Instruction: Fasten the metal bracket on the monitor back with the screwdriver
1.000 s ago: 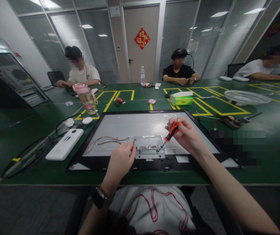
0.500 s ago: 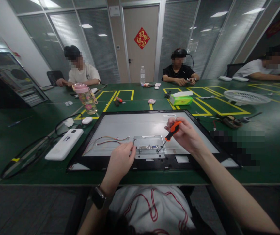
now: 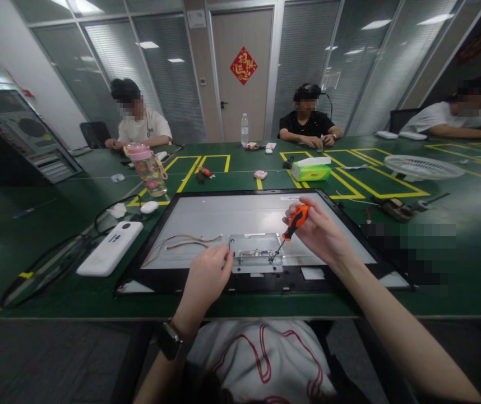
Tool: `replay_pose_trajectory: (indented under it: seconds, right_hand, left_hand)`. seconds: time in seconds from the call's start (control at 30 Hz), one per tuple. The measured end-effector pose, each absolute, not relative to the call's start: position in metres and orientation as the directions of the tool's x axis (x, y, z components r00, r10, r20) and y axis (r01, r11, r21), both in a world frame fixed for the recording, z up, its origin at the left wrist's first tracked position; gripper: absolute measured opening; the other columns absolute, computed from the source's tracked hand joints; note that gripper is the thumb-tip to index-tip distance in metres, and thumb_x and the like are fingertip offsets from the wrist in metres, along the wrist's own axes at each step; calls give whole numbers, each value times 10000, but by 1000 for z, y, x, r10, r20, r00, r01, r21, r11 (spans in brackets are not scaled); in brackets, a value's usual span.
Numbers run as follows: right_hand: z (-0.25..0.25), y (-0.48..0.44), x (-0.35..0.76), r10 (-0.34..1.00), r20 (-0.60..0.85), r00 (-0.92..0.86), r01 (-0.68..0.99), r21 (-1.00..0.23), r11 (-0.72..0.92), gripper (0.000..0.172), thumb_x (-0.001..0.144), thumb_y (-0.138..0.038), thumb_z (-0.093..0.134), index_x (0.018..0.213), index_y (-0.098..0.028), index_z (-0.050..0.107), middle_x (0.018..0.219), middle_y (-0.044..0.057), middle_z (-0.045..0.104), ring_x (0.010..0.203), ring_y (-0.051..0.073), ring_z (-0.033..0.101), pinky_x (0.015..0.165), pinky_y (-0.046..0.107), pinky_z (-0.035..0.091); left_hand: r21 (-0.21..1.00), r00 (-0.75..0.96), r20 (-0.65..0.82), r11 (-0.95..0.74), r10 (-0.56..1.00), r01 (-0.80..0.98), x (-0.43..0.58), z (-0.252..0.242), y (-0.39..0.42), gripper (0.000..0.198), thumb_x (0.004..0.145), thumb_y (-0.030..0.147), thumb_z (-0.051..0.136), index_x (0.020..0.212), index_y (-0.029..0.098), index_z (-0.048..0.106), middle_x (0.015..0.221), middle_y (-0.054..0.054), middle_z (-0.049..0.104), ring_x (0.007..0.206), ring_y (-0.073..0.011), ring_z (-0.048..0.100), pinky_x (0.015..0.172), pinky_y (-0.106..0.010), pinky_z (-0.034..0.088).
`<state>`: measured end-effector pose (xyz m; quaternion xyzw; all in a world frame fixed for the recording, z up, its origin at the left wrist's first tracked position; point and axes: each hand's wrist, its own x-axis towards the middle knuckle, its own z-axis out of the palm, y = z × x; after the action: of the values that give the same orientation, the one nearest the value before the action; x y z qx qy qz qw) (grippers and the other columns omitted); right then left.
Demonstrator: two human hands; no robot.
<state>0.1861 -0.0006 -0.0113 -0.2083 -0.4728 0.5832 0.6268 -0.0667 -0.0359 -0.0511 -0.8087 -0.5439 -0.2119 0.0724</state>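
Note:
A flat display panel (image 3: 207, 210) with a black frame lies face down on the green table, its grey metal back upward. Near its front edge is a metal bracket (image 3: 246, 240) with a row of connectors. My right hand (image 3: 318, 230) grips an orange and black screwdriver (image 3: 296, 223), tilted, its tip down at the bracket's right end near a screw. The fingers of my left hand (image 3: 211, 272) are curled closed at the bracket's left edge; what is between them, if anything, is hidden. Thin coloured wires (image 3: 181, 240) lie on the panel left of the bracket.
To the left are a white power bank (image 3: 110, 248), a black cable (image 3: 51, 280) and a pink-lidded bottle (image 3: 147, 171). Beyond the panel are a green tissue pack (image 3: 311, 169) and a white fan grille (image 3: 423, 167). Several people sit around the table's far side.
The screwdriver handle has shifted and turned slightly in my right hand, its tip staying at the same spot. My left hand has not visibly moved. Across the table, two people's hands have moved.

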Motion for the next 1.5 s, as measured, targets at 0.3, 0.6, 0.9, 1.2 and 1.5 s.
replay_pose_trajectory:
  seconds: [0.3,0.6,0.9,1.2,1.5]
  right_hand:
    - [-13,1,187,941,325,-93,-552,-803,223,201,675,-381,836,847,-342,738,896,-40,669,863,131,613,901,315,491]
    - [-14,1,188,926,346,-149,-534,-817,219,300,805,-375,733,1101,-354,690,894,-30,699,839,124,617,806,268,504]
    - [-12,-1,187,935,330,-132,-518,-827,219,207,761,-404,765,953,-336,726,899,-15,714,847,150,638,774,300,515]
    - [-10,4,187,931,364,0,-456,-829,324,206,632,-371,862,757,-307,711,842,-39,629,779,128,590,792,290,518]
    - [-8,-3,183,924,378,-61,-429,-846,318,224,792,-385,711,986,-273,716,971,31,687,913,192,620,880,360,489]
  left_hand:
    - [121,318,427,-402,847,908,-67,-53,-36,202,940,201,475,744,195,525,691,-7,600,647,-177,579,604,-290,371]
    - [130,314,430,-402,846,906,-67,-53,-36,197,938,198,486,744,197,518,693,-6,599,654,-177,580,608,-289,367]
    - [127,313,428,-400,848,908,-67,-53,-36,195,938,198,481,747,195,522,691,-8,600,651,-178,585,609,-287,370]
    - [124,313,419,-395,852,910,-67,-51,-37,212,946,210,458,744,197,520,689,-10,601,652,-174,580,606,-285,372]
    - [114,318,427,-400,846,909,-67,-50,-37,227,948,206,436,738,196,522,689,-12,606,640,-168,579,603,-282,387]
